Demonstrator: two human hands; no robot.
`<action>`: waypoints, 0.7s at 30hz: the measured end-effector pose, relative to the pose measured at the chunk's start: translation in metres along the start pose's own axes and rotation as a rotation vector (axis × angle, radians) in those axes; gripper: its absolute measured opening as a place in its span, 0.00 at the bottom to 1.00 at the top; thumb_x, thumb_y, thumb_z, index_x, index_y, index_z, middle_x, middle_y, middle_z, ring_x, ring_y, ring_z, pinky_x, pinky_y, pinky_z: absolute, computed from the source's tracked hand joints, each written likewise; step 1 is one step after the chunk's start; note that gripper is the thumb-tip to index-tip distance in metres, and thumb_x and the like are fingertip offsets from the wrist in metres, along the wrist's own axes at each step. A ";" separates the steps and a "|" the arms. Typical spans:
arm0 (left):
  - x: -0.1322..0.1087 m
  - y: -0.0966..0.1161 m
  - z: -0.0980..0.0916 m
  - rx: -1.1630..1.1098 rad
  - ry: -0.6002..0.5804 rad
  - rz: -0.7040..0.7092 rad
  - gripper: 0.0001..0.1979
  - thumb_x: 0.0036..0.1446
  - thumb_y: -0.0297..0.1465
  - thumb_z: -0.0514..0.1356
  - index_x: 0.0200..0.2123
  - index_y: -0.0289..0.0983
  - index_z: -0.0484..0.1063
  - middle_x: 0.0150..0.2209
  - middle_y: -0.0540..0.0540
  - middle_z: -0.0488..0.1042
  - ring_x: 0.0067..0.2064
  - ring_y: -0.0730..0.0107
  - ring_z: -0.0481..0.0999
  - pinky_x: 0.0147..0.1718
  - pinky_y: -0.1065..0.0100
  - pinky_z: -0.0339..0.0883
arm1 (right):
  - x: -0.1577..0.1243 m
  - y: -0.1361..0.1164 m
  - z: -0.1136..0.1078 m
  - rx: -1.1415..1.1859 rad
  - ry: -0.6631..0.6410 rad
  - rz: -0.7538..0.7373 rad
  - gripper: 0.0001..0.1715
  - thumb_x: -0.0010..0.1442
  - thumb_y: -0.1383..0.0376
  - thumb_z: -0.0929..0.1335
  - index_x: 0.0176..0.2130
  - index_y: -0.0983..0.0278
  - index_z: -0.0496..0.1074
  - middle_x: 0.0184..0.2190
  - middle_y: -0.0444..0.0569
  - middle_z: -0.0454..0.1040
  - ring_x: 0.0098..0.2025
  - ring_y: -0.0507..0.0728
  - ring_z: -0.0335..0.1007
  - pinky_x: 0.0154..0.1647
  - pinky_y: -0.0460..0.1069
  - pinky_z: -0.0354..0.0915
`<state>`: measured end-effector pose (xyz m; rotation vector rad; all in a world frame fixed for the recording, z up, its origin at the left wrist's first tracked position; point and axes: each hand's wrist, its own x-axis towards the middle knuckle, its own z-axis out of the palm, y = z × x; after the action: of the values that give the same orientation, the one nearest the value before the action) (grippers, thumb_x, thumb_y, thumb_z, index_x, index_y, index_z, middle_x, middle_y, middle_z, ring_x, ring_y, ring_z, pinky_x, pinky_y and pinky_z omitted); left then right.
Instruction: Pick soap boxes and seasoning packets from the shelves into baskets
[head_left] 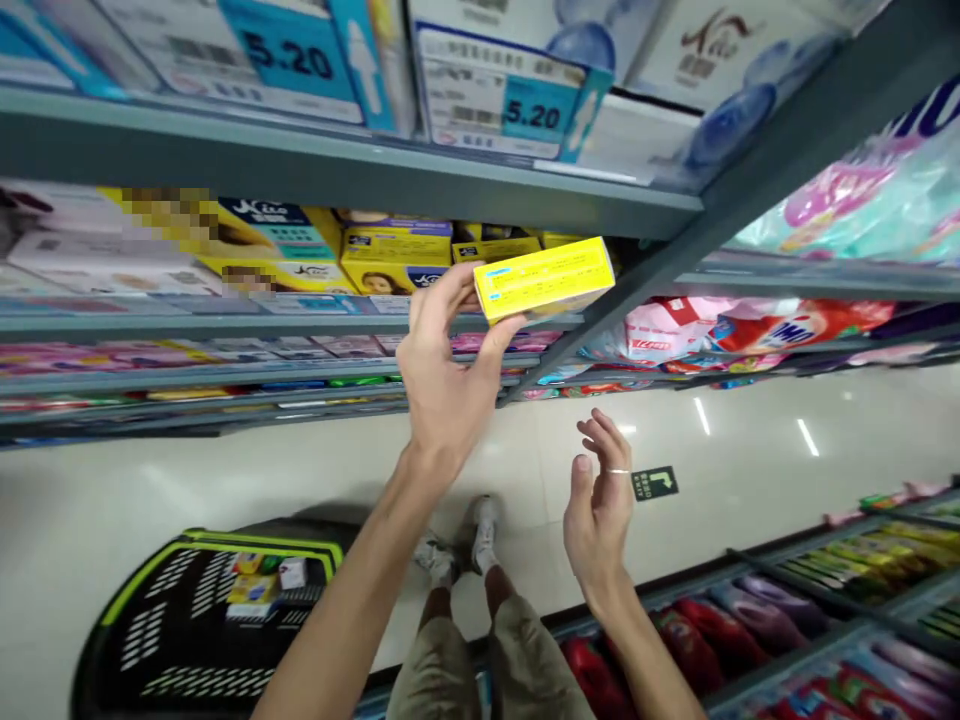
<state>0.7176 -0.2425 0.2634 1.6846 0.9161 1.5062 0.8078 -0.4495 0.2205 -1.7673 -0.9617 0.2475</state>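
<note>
A black basket point(266, 545) with a lime rim stands on the floor point(360, 455), well below the post point(795, 150) and to its left. A few small boxes point(253, 590) lie in it, mostly yellow, with a white one among them; their labels are too small to read.

Left of the post, a shelf holds yellow packs point(397, 245), with paler packs point(97, 265) farther off. Above them, also left of the post, price tags point(532, 110) reading 5.20 front a row of white boxes. Right of the post are a pink-and-teal bag point(847, 200) and, lower, a red bag point(795, 325). A floor sign point(655, 484) with an arrow lies below the post.

The left hand point(454, 360) grips a yellow box point(547, 280) between thumb and fingers, just left of the post, in front of the shelf edge and hiding part of the packs. The left forearm overlaps the basket's near side. The right hand point(600, 505), wearing a ring, is empty below the post, its fingers loosely curved.

The box is bright yellow, with rows of small print and blue patches on the face in view; its end nearer the post tilts higher.
</note>
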 end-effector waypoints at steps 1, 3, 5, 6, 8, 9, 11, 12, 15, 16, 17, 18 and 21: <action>-0.001 0.000 0.000 0.016 -0.003 0.009 0.25 0.67 0.39 0.68 0.64 0.45 0.68 0.61 0.43 0.74 0.65 0.55 0.77 0.68 0.51 0.74 | -0.003 0.002 0.000 0.011 -0.018 0.009 0.23 0.75 0.61 0.64 0.66 0.55 0.70 0.69 0.58 0.67 0.70 0.66 0.67 0.66 0.68 0.70; -0.001 0.000 0.004 0.035 0.008 0.025 0.26 0.67 0.40 0.69 0.64 0.46 0.67 0.62 0.43 0.73 0.67 0.54 0.75 0.70 0.49 0.72 | -0.008 0.006 0.001 0.033 -0.051 0.028 0.23 0.75 0.61 0.64 0.67 0.55 0.70 0.69 0.57 0.67 0.71 0.65 0.66 0.68 0.69 0.69; 0.001 -0.001 0.011 0.034 0.013 0.046 0.28 0.66 0.43 0.69 0.65 0.47 0.66 0.63 0.43 0.72 0.69 0.53 0.73 0.71 0.47 0.70 | -0.013 0.010 0.003 0.054 -0.084 0.039 0.25 0.75 0.62 0.64 0.68 0.54 0.68 0.69 0.57 0.67 0.72 0.65 0.65 0.69 0.70 0.68; 0.002 -0.002 0.015 0.036 0.011 0.057 0.28 0.66 0.44 0.68 0.65 0.47 0.66 0.63 0.43 0.72 0.69 0.52 0.73 0.71 0.46 0.69 | -0.016 0.012 0.004 0.063 -0.102 0.040 0.25 0.75 0.63 0.64 0.68 0.54 0.68 0.70 0.57 0.67 0.72 0.65 0.65 0.70 0.70 0.68; 0.005 -0.004 0.022 0.061 -0.003 0.077 0.27 0.67 0.45 0.68 0.64 0.47 0.67 0.62 0.43 0.72 0.68 0.52 0.73 0.71 0.46 0.70 | -0.022 0.016 0.007 0.083 -0.134 0.048 0.26 0.75 0.64 0.64 0.69 0.54 0.66 0.70 0.57 0.66 0.72 0.65 0.66 0.70 0.70 0.68; 0.006 -0.006 0.024 0.080 -0.008 0.088 0.26 0.67 0.45 0.67 0.64 0.47 0.67 0.61 0.43 0.72 0.68 0.53 0.74 0.71 0.47 0.70 | -0.026 0.017 0.008 0.094 -0.148 0.053 0.27 0.75 0.64 0.64 0.69 0.53 0.66 0.70 0.56 0.66 0.72 0.65 0.66 0.71 0.70 0.68; 0.009 -0.007 0.025 0.119 -0.011 0.112 0.26 0.68 0.45 0.67 0.64 0.47 0.68 0.62 0.44 0.72 0.67 0.55 0.75 0.70 0.48 0.71 | -0.035 0.019 0.010 0.111 -0.179 0.062 0.27 0.74 0.65 0.64 0.69 0.54 0.65 0.71 0.57 0.66 0.72 0.64 0.66 0.71 0.69 0.68; 0.010 -0.007 0.023 0.136 -0.008 0.123 0.26 0.67 0.45 0.67 0.64 0.47 0.68 0.62 0.44 0.72 0.67 0.55 0.75 0.70 0.49 0.72 | -0.040 0.020 0.011 0.116 -0.198 0.064 0.27 0.74 0.65 0.64 0.69 0.54 0.65 0.71 0.57 0.66 0.72 0.64 0.66 0.71 0.69 0.69; 0.012 -0.007 0.016 0.186 0.008 0.146 0.26 0.67 0.46 0.67 0.64 0.46 0.68 0.63 0.43 0.72 0.67 0.56 0.73 0.70 0.51 0.73 | -0.057 0.022 0.010 0.119 -0.258 0.063 0.27 0.74 0.66 0.65 0.69 0.55 0.65 0.70 0.58 0.67 0.73 0.64 0.65 0.71 0.68 0.70; 0.012 -0.008 0.014 0.197 0.009 0.151 0.26 0.67 0.46 0.67 0.63 0.45 0.69 0.63 0.43 0.72 0.68 0.57 0.73 0.70 0.51 0.73 | -0.061 0.023 0.009 0.117 -0.271 0.059 0.27 0.74 0.66 0.65 0.69 0.56 0.65 0.69 0.58 0.67 0.72 0.63 0.66 0.70 0.67 0.70; 0.013 -0.009 0.012 0.204 0.011 0.156 0.25 0.67 0.46 0.67 0.63 0.45 0.69 0.63 0.43 0.73 0.68 0.57 0.72 0.70 0.51 0.72 | -0.062 0.024 0.007 0.115 -0.276 0.050 0.28 0.74 0.66 0.65 0.69 0.56 0.65 0.69 0.58 0.68 0.72 0.63 0.66 0.70 0.66 0.72; 0.013 -0.011 0.011 0.206 0.018 0.163 0.26 0.67 0.47 0.67 0.63 0.45 0.69 0.63 0.43 0.73 0.69 0.57 0.72 0.71 0.51 0.72 | -0.060 0.025 0.006 0.115 -0.273 0.035 0.28 0.73 0.67 0.65 0.69 0.56 0.65 0.68 0.57 0.69 0.71 0.63 0.67 0.69 0.66 0.73; 0.015 -0.020 0.009 0.183 0.083 0.176 0.29 0.67 0.49 0.67 0.64 0.44 0.68 0.64 0.43 0.72 0.69 0.56 0.73 0.72 0.48 0.70 | -0.026 0.021 0.007 0.132 -0.186 -0.070 0.30 0.73 0.68 0.66 0.70 0.54 0.66 0.67 0.55 0.71 0.69 0.63 0.70 0.68 0.65 0.74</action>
<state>0.7270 -0.2195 0.2532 1.8877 0.9973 1.6612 0.7969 -0.4653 0.1928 -1.6067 -1.1125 0.4274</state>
